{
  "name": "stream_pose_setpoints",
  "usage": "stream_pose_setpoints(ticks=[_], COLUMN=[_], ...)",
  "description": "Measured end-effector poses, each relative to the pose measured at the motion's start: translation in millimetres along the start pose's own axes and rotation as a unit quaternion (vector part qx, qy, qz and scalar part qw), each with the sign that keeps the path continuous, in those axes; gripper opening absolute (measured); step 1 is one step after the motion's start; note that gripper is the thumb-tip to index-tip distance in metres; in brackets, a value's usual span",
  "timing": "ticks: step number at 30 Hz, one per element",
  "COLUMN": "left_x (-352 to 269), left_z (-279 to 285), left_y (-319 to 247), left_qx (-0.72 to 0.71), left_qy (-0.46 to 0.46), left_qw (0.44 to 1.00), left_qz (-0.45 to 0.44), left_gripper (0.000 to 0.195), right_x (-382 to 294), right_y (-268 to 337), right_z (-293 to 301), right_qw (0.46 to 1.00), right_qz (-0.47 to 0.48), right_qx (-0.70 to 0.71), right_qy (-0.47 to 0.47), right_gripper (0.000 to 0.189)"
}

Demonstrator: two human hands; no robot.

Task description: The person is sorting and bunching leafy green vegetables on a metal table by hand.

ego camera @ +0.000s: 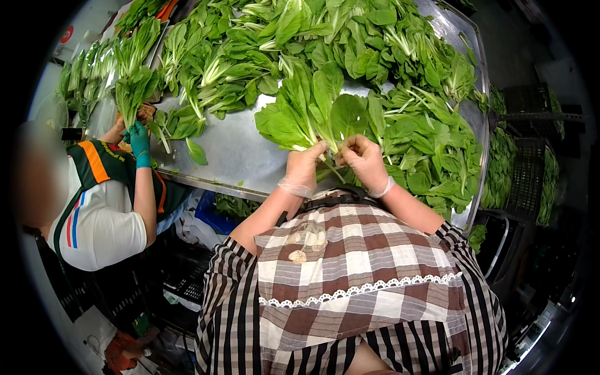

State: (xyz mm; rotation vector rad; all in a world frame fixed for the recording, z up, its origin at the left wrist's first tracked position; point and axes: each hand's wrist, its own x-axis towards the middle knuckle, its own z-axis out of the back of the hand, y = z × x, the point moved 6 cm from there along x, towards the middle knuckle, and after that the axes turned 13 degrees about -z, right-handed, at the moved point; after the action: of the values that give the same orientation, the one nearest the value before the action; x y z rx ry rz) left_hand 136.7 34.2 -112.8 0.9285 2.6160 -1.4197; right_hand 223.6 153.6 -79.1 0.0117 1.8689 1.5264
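Just over the near edge of a metal table (234, 154), my left hand (302, 164) grips a bunch of leafy greens (295, 115) near the stem ends, leaves pointing away from me. My right hand (363, 157) pinches at the stem of a broad dark green leaf (349, 115), right beside that bunch. A loose stalk (335, 171) slants below, between the two hands. Both hands wear clear thin gloves. A large heap of loose greens (422, 145) lies close to my right hand, and more greens (347, 37) cover the far part of the table.
On my left, a co-worker in a green glove (138, 138) holds another bunch of greens (133, 93). Wrapped bunches (84, 70) lie beyond. Black crates (520, 183) with greens stand to the right of the table. Below its left edge sits a blue container (211, 213).
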Motion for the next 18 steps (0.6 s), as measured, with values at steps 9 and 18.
stream_pose_setpoints(ticks=[9, 18], left_x=[-5, -6], left_z=[-1, -15], left_y=[-2, -6], left_qx=[0.021, -0.034], left_qy=[0.023, 0.115], left_qw=[0.999, 0.992], left_qz=[0.017, 0.034], left_gripper=[0.038, 0.039], right_x=[6, 12], right_y=[-1, -10], right_z=[-7, -7], right_qw=[0.998, 0.998], right_qz=[0.012, 0.022], right_qx=[0.061, 0.059], right_qy=[0.033, 0.024], right_gripper=[0.018, 0.023])
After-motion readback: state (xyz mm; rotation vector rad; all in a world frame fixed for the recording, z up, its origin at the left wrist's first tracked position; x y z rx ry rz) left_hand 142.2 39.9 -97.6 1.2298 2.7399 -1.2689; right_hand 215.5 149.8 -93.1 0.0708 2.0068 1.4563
